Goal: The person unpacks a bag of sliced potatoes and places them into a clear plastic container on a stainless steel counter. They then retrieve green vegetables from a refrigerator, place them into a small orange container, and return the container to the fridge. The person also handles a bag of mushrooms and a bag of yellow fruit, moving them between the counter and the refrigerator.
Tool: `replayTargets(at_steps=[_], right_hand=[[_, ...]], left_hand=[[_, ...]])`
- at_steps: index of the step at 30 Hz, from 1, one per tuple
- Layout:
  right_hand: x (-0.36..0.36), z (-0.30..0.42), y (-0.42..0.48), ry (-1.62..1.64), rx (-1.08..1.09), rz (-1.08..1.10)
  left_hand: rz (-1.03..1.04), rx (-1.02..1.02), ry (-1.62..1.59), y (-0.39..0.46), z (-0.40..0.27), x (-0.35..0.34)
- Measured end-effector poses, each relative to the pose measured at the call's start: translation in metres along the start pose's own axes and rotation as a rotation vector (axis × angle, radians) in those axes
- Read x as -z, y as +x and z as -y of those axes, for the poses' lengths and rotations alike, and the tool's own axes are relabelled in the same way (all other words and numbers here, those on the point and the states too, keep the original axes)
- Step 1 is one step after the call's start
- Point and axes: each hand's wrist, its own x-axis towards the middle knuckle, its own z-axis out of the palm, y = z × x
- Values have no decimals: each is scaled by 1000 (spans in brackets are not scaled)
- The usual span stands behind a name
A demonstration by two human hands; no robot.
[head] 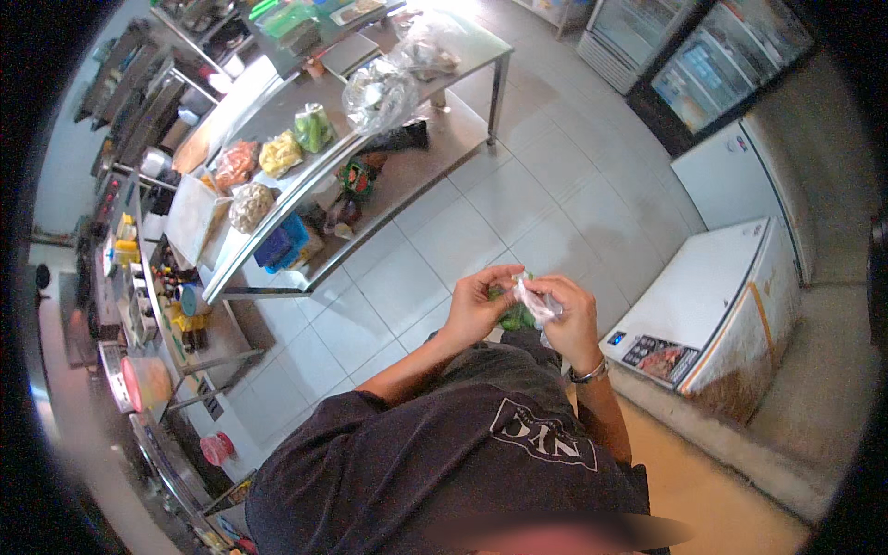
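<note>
In front of my waist, a clear plastic bag with green vegetables hangs from both hands. My right hand grips the gathered, whitish neck of the bag, and a metal band circles that wrist. From the other side, my left hand pinches at the same neck with thumb and fingertips, its index finger reaching over the top. The lower part of the bag is partly hidden behind my fingers and wrists.
A steel table to the left carries bags of orange pieces, yellow pieces, green vegetables and pale round items. A chest freezer stands at right, glass-door fridges beyond. Tiled floor lies between.
</note>
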Motion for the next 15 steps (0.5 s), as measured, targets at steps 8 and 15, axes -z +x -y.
replayTargets(at_steps=[8, 15], right_hand=[[70, -64, 137, -133, 174, -201], [159, -114, 269, 53, 69, 17]], left_hand=[[2, 91, 330, 123, -19, -25], [-13, -100, 465, 269, -36, -69]])
